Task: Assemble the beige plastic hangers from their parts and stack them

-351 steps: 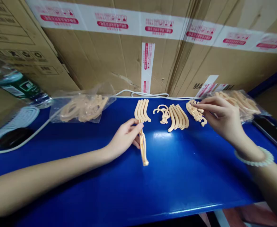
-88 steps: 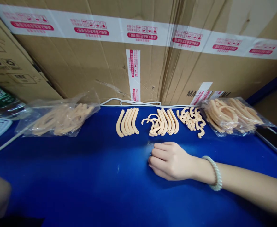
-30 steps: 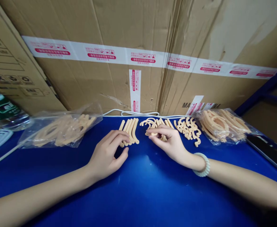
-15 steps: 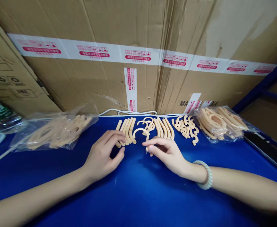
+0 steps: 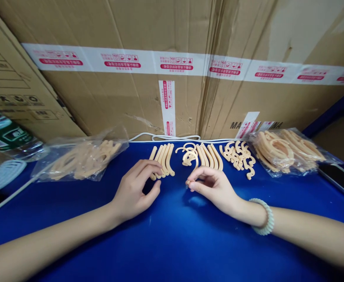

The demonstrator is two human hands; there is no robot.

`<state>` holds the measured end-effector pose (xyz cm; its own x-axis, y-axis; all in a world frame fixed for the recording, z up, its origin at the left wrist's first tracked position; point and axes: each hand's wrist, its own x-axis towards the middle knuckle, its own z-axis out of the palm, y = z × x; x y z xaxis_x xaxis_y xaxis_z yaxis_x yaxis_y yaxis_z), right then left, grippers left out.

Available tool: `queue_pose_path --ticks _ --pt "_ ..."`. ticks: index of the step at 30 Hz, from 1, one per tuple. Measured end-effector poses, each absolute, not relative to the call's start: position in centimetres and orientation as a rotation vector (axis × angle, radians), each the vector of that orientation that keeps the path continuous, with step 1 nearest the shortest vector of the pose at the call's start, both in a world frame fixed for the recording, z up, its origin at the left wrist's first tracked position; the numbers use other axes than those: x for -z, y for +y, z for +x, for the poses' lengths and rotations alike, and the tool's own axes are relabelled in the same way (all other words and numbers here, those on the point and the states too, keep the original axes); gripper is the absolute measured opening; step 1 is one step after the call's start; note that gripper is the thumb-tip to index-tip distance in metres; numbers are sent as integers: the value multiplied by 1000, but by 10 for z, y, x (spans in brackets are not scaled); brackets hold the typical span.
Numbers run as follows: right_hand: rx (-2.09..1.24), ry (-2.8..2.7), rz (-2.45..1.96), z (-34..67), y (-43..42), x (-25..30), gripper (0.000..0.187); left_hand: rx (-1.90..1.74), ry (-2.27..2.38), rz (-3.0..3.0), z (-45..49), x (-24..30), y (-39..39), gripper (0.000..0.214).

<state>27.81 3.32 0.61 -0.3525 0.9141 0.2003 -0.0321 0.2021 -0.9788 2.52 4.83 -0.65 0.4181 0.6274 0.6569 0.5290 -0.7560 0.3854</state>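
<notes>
My right hand (image 5: 216, 190) pinches a beige hook piece (image 5: 188, 183) between thumb and fingers. Only its small end shows clearly, with a tiny shiny bit below; the rest is partly hidden by my fingers and merges with the pieces behind. Loosely curled over the blue table, my left hand (image 5: 139, 188) has its thumb apart from the fingers and holds nothing. Its fingertips are beside a row of beige curved bars (image 5: 168, 158). Behind my right hand stand more curved bars (image 5: 211, 156), and between the two rows lie beige hooks (image 5: 189, 156).
Small S-shaped beige pieces (image 5: 238, 154) lie to the right, beside a clear bag of parts (image 5: 277, 150). Another bag (image 5: 84, 158) and a bottle (image 5: 10, 135) are left. A dark phone-like slab (image 5: 341, 180) lies far right. Cardboard boxes (image 5: 116, 102) and a white cable (image 5: 172, 137) line the back.
The view has shifted slightly, moving the scene to the right in the picture. The hook in my right hand has turned, its arc now overlapping the hooks behind. My left hand keeps its pose.
</notes>
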Motion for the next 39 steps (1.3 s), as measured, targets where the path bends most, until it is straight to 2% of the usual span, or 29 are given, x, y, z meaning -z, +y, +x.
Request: queue_pose_path --ticks 39 --pt "-1222 -1606 -813 278 36 -3 15 -1352 976 2497 28 5 49 16"
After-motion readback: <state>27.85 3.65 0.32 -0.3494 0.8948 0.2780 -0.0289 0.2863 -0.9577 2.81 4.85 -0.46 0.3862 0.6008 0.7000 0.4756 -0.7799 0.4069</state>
